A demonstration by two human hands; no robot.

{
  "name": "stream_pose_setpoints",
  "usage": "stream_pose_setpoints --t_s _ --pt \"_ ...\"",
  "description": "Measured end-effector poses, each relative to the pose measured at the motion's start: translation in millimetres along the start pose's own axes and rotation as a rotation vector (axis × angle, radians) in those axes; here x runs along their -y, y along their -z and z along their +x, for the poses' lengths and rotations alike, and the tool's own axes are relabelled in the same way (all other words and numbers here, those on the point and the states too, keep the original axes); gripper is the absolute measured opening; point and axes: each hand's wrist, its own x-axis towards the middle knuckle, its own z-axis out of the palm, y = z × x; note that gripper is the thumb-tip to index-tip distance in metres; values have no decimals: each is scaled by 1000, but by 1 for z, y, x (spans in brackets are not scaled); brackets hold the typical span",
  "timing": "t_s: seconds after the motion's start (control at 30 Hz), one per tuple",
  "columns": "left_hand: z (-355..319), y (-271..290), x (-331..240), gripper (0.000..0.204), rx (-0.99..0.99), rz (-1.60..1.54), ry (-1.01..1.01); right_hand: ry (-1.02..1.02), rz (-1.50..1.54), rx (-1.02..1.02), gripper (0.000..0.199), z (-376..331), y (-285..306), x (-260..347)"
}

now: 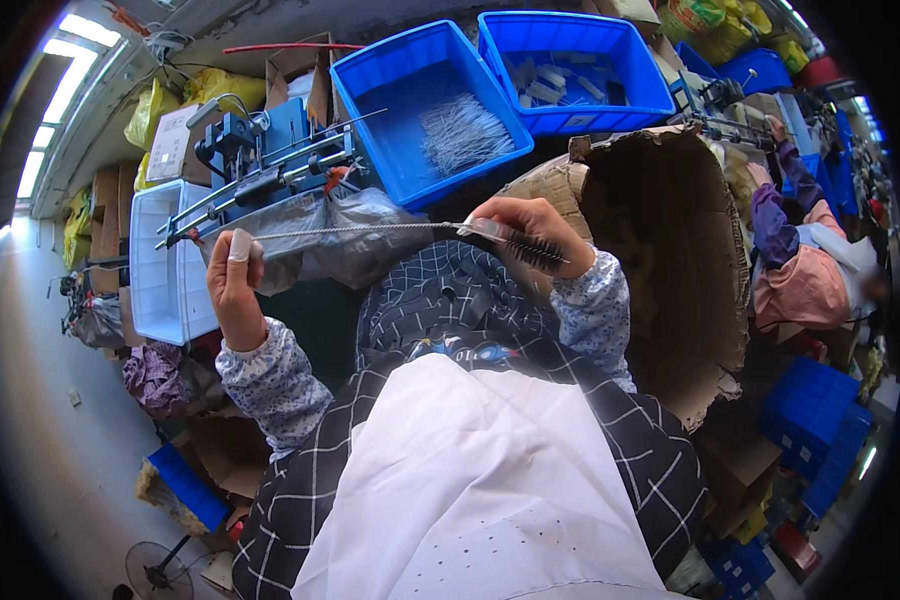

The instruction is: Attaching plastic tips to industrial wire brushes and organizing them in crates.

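Note:
A twisted-wire brush (536, 253) with black bristles stretches across in front of me, its pale wire stem running from one hand to the other. My left hand (236, 285) is closed in a pinch on the far left end of the stem, a white wrap on one finger. At the bristle end, my right hand (545, 225) grips the brush, its fingers hiding part of it. Something whitish shows by the right fingertips, too small to make out. Just beyond the stem lies a clear plastic bag (365, 220) below a blue bench machine (255, 180) with metal rods.
Thin pale wires lie in a blue bin (385, 125); another blue bin (580, 112) holds small whitish pieces. A large torn cardboard box (715, 270) stands right of my arm, a white crate (160, 270) at left. Farther right, a person in an orange garment (800, 285) works.

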Motion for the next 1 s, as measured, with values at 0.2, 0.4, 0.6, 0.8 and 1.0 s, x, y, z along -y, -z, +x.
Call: stream_pose_setpoints --t_s 0.2,0.4,0.6,0.8,1.0 --pt "-7 -22 -20 19 124 225 -208 -40 101 -30 27 -11 13 22" --pt "-28 -37 -38 20 191 131 -288 -129 48 -60 18 -24 21 17" --pt "-30 -45 -42 21 282 105 -463 -167 142 -97 14 -34 22 15" --pt "-27 -49 -45 24 352 47 -536 -84 119 -91 13 -34 25 13" --pt "-31 -50 -47 24 383 23 -529 -87 118 -105 12 -39 26 14"
